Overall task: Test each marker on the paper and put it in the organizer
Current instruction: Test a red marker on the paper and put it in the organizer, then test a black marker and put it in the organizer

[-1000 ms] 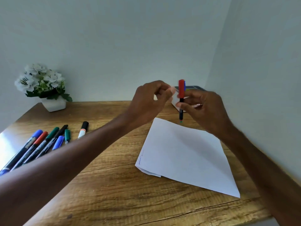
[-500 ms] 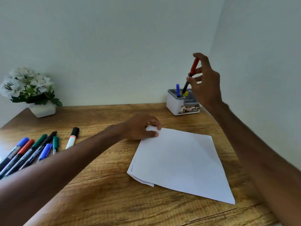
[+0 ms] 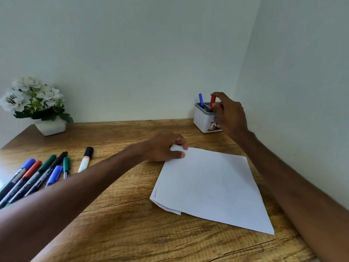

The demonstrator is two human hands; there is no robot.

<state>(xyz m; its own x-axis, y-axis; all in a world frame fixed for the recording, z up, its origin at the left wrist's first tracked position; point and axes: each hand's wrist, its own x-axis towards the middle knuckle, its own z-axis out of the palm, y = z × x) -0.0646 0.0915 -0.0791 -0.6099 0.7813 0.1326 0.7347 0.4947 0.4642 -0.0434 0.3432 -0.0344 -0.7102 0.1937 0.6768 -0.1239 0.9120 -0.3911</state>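
Red marker (image 3: pixel 212 102) going into organizer (image 3: pixel 203 121), R hand (image 3: pixel 229 115) on it.

R fingers pinched on the red cap, marker upright w/ lower end inside the organizer at back-right corner of desk (image 3: pixel 120 214); blue marker (image 3: pixel 201 100) stands in a slot just beside it. L hand (image 3: pixel 164 148) rests on the paper's (image 3: pixel 211 188) top corner, thumb & fingers clamped on its edge. Blue scribble near paper's left edge. Loose markers (image 3: pixel 35 176) lie at far left; flower pot (image 3: pixel 50 126) at back left.

You're looking at a wooden desk (image 3: pixel 120 220) pushed into a corner where two plain pale walls (image 3: pixel 132 53) meet, a white potted flower arrangement (image 3: pixel 35 103) at its far left, glare bottom-left.
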